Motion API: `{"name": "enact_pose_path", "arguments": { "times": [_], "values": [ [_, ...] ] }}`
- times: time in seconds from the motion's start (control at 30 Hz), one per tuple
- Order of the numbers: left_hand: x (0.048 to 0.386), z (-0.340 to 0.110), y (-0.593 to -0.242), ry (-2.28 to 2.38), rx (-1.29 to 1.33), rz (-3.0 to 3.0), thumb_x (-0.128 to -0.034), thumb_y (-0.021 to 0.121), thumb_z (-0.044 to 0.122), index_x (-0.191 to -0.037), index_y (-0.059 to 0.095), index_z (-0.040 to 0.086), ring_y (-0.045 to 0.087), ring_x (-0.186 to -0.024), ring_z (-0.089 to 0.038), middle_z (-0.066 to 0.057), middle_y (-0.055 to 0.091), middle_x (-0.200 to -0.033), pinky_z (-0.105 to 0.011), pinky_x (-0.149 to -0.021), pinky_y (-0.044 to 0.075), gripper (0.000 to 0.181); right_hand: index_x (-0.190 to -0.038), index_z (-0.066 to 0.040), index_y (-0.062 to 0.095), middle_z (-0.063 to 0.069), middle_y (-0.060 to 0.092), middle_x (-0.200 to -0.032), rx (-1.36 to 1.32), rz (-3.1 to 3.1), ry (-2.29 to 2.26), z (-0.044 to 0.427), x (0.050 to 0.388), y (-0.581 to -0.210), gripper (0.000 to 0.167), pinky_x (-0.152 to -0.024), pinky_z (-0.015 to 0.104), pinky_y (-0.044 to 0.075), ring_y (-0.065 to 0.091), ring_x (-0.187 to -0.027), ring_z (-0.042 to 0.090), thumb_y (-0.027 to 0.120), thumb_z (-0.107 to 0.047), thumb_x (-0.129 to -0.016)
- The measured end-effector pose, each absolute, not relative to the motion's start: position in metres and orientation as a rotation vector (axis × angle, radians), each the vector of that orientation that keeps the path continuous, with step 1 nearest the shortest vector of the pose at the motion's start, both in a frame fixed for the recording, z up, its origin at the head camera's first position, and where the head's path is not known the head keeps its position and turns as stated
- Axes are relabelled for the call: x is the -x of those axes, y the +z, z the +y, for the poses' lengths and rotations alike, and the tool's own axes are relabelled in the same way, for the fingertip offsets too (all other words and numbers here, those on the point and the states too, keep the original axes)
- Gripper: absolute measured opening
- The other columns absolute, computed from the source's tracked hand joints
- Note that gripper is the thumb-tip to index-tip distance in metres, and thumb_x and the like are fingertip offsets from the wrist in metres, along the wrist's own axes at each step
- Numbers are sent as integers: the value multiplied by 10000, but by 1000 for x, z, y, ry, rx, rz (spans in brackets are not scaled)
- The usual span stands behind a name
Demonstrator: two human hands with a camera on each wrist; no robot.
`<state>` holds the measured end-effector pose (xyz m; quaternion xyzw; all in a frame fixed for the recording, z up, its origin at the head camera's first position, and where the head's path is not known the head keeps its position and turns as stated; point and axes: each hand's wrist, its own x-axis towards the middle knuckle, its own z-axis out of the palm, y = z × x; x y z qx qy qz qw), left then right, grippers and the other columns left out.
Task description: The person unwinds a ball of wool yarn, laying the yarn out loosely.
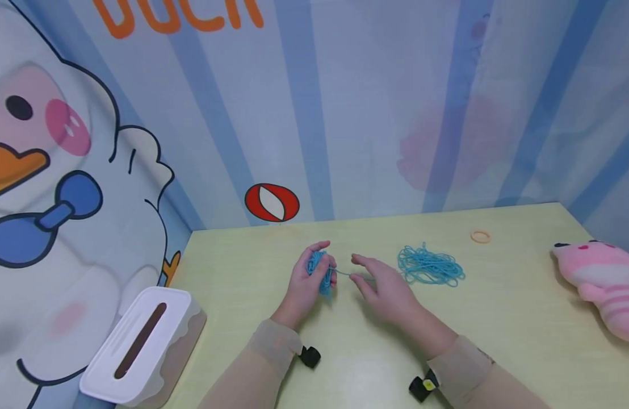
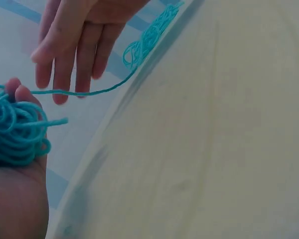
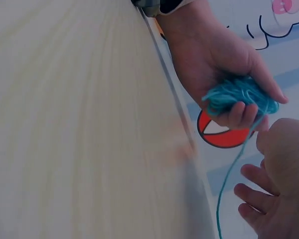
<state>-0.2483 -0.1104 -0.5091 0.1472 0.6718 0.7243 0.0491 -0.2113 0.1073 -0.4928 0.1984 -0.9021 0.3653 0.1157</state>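
Between the thumb and the curled fingers of the left hand [image 1: 305, 282], a blue bundle [image 3: 239, 94] is held, and one short end sticks out of it. Near to it is the right hand [image 1: 390, 288], its fingers loose and a little apart; a strand [image 2: 104, 91] passes across them, and I cannot tell if they press it. The strand crosses the small gap between the hands and reaches a loose pile [image 1: 431, 268], just beyond the right hand and to its right. Farther that way, near the back edge of the table [image 1: 365, 363], lies a ring [image 1: 481, 242]. Well right of this hand, a toy [image 1: 608, 284] lies by the side edge. Well left of the left hand stands a box [image 1: 163, 341], by the opposite edge. Beyond both hands, a strip of table gives room before the back edge.
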Motion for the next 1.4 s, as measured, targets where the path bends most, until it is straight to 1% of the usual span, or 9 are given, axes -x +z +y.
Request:
{"name": "enact_pose_path", "arguments": {
  "times": [0.1,0.2,0.33,0.5,0.8,0.97,1.1,1.23,1.4],
  "values": [
    [248,-110,-511,2214,-463,2039,-1172,546,308,-1575,483,232,672,-836,-148,-24,671,-1107,-247,-818,625,415,-1554,-31,593,112,793,-1338,-539,-2743,1096,91,215,-494,501,-1088,554,595,737,-1295,356,663,-264,-1117],
    [248,-110,-512,2213,-448,2051,-1158,580,294,-1564,503,223,698,-854,-146,-40,708,-1123,-240,-843,633,418,-1423,-52,717,94,831,-1205,-498,-2754,1093,85,217,-496,380,-1003,516,633,789,-1150,313,707,-233,-1088],
    [249,-109,-513,2199,-409,2149,-1121,662,254,-1479,603,60,763,-903,-135,-102,790,-1184,-248,-863,657,411,-1220,-96,823,61,839,-1135,-456,-2693,1075,89,216,-494,205,-969,496,646,799,-1091,273,734,-201,-1068],
    [249,-110,-512,2198,-258,2197,-1060,750,146,-1343,611,-67,801,-882,-135,-119,791,-1107,-281,-799,678,381,-1217,-120,816,11,823,-1101,-405,-2633,1118,104,212,-488,192,-980,503,637,781,-1098,249,713,-218,-1087],
    [246,-113,-509,2174,-205,2248,-1071,744,220,-1232,530,152,584,-749,-175,-9,635,-1103,-226,-689,531,277,-1205,-111,814,20,827,-1076,-395,-2553,1109,136,208,-484,168,-903,511,645,785,-1036,248,714,-169,-1084],
    [247,-112,-507,2289,-359,2033,-1153,512,188,-1371,523,79,558,-872,-209,-49,637,-1124,-254,-773,521,244,-1183,-95,814,39,829,-1051,-372,-2516,1070,158,211,-488,149,-843,476,630,782,-978,238,726,-143,-1073],
    [249,-112,-506,2230,-307,2022,-1177,472,239,-1544,511,186,675,-1012,-220,-60,629,-1143,-292,-963,614,373,-1190,-66,811,88,831,-1073,-308,-2492,1096,177,211,-485,163,-868,487,633,789,-997,275,724,-137,-1073],
    [251,-113,-507,2165,-306,2112,-1180,531,314,-1561,512,106,781,-1026,-201,-173,707,-1160,-326,-1016,647,435,-1207,-54,810,116,834,-1105,-212,-2464,1121,194,211,-480,185,-888,485,623,782,-1020,305,721,-150,-1076],
    [255,-114,-513,2232,-304,2135,-1104,695,293,-1349,579,31,784,-850,-171,-258,762,-1207,-322,-852,687,378,-1233,-68,805,113,836,-1110,-106,-2462,1108,214,212,-480,217,-815,208,553,741,-1016,239,701,-195,-1092]
  ]
}}
